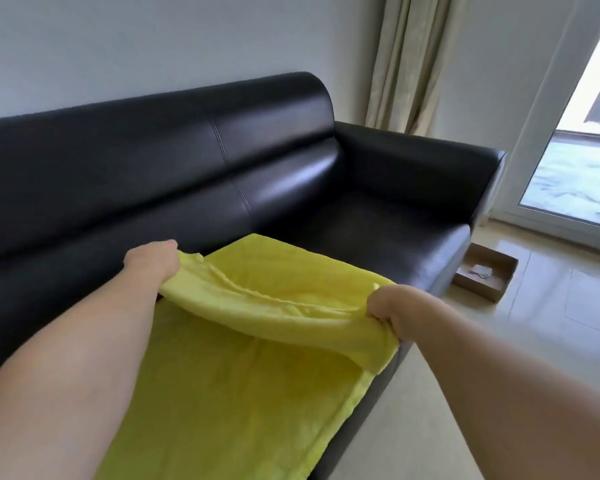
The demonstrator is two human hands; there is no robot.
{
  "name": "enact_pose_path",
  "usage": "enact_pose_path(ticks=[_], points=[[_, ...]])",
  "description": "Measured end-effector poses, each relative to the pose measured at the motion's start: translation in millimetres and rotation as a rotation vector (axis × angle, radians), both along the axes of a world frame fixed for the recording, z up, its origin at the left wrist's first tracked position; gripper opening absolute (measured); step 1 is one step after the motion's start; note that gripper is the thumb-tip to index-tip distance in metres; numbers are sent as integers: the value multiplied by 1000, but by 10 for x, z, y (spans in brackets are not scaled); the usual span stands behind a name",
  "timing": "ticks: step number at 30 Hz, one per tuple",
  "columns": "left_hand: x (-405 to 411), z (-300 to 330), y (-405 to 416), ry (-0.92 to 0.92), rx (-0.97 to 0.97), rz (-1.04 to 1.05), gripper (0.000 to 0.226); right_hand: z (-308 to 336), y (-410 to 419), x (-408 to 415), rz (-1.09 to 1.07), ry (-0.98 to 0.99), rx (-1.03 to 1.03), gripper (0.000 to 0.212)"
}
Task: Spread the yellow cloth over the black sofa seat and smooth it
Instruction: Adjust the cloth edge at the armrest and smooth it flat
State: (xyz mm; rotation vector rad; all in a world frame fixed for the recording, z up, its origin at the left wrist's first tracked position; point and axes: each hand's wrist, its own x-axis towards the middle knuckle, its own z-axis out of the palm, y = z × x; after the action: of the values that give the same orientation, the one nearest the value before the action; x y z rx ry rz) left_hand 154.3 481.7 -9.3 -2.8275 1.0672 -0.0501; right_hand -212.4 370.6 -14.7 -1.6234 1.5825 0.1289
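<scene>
The yellow cloth (243,386) lies along the near part of the black sofa seat (388,237), its far portion lifted into a loose fold between the two hands while the near portion rests flat on the cushion and hangs a little over the front edge. The left hand (153,263) grips the fold at the backrest side with fingers curled into the fabric, and the right hand (387,304) pinches the bunched edge at the front side, knuckles up. The seat beyond the fold, toward the armrest (420,161), is bare leather, so the spreading looks only partly done. The risk, as I judge it, is that the smooth leather lets the cloth slide: a pull toward the armrest could drag the flat part along and bare the near seat, or an uneven pull could lay the fold down skewed, with creases trapped beneath. The front edge could also slip off toward the floor (551,341). The fingertips of both hands are hidden under the fabric, the cloth's near end runs out of the picture, and what lies in the cardboard tray (492,271) on the floor is too small to make out.
</scene>
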Motion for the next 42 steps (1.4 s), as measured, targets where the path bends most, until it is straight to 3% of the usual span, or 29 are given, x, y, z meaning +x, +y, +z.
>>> enact_pose_path(ticks=[2,4,7,10,12,14,16,17,19,22,24,27,31,33,37,39,42], points=[[-40,-234,104,-27,68,13,39,-291,118,-38,-238,-79,196,42],[-70,-337,107,-72,19,4,35,-425,158,-89,-345,-138,273,42],[-88,-355,96,-12,-93,41,27,-464,134,-119,-305,-159,193,41],[-144,-474,188,89,-149,206,37,-567,177,-20,-298,-198,98,50],[-264,-591,255,117,-230,318,47,-638,331,24,-275,-59,-91,71],[-428,-703,291,137,-300,359,49,-685,520,64,-57,118,-397,81],[-556,-787,297,129,-322,271,47,-774,613,129,223,124,-639,77],[-605,-800,280,111,-333,169,46,-782,597,177,312,94,-648,69],[-665,-800,194,74,-325,-150,50,-776,483,265,412,68,-541,57],[-822,-750,-7,80,-148,-598,69,-785,345,314,526,183,-389,56],[-911,-690,-122,107,62,-665,69,-792,294,300,542,250,-355,54],[-896,-664,-171,25,266,-696,47,-734,265,305,537,180,-209,56],[-815,-473,-64,265,160,-642,18,-565,195,270,434,-54,472,68],[-818,-311,6,191,315,-652,19,-539,191,272,496,4,671,65],[-752,-284,47,-187,768,-608,39,-601,323,390,700,349,589,69],[-673,-397,15,-282,819,-538,42,-554,428,421,819,539,342,75],[-608,-579,19,-372,684,-412,47,-502,502,402,847,630,87,69]])
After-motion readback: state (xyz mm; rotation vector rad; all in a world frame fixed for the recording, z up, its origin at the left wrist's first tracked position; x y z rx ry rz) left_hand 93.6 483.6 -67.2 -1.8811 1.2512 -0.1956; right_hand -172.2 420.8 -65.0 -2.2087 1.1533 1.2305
